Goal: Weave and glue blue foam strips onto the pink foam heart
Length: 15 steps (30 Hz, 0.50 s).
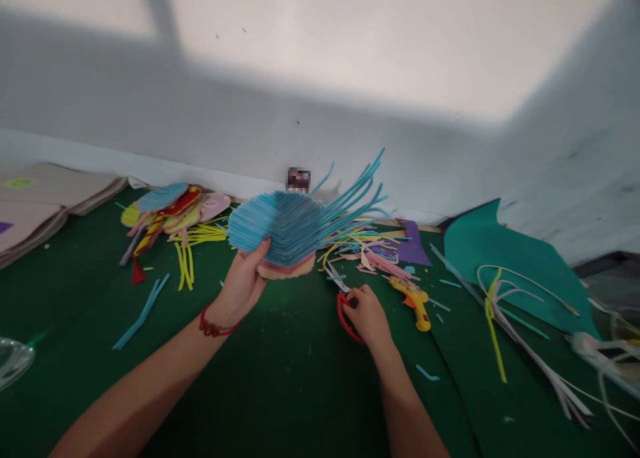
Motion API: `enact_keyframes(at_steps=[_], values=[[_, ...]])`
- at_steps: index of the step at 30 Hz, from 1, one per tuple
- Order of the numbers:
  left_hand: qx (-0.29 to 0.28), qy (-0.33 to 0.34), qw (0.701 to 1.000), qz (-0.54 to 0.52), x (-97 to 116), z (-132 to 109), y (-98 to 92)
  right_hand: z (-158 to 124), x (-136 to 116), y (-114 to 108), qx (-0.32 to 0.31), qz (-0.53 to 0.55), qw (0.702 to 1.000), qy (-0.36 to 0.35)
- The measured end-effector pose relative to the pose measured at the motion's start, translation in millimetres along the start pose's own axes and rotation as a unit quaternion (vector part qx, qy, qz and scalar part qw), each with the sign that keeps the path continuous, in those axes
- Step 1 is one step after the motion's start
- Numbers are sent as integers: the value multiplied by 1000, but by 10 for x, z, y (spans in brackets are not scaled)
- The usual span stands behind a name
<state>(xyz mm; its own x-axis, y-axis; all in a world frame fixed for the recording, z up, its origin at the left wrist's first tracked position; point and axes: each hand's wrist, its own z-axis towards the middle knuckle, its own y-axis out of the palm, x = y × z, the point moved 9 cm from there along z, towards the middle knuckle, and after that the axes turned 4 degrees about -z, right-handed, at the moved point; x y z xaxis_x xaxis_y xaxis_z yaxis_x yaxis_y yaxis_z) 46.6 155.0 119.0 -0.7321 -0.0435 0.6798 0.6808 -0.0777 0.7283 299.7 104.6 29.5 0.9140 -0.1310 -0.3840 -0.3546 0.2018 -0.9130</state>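
My left hand (243,281) grips the lower left edge of a round blue fan-like piece (280,228) made of strips, thumb on its face. Long loose blue strips (357,198) stick out from its right side. Below its lower edge, pink and beige layers (287,269) show. Lower right of the piece, my right hand (367,313) is closed at the red handles of a pair of scissors (345,311). The blades point up and left, beside small strips on the green table.
A yellow glue gun (417,305) with a black cord lies right of the scissors. Behind are loose coloured strips (380,261) and a purple sheet (415,245). Teal sheet (520,258) and white strips (540,358) lie right; coloured paddle shapes (170,208) and cardboard (75,185) lie left.
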Motion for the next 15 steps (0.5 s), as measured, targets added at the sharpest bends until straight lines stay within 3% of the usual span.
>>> enact_keyframes(at_steps=[4,8,15], values=[[2,18,1000,-1,70,-14,6,-27,-6,-26,21,16,1000,4],[11,8,1000,-5,74,-46,12,-49,115,-80,41,51,996,55],[15,-15,1000,-10,2,-61,2,5,327,-106,65,179,975,119]])
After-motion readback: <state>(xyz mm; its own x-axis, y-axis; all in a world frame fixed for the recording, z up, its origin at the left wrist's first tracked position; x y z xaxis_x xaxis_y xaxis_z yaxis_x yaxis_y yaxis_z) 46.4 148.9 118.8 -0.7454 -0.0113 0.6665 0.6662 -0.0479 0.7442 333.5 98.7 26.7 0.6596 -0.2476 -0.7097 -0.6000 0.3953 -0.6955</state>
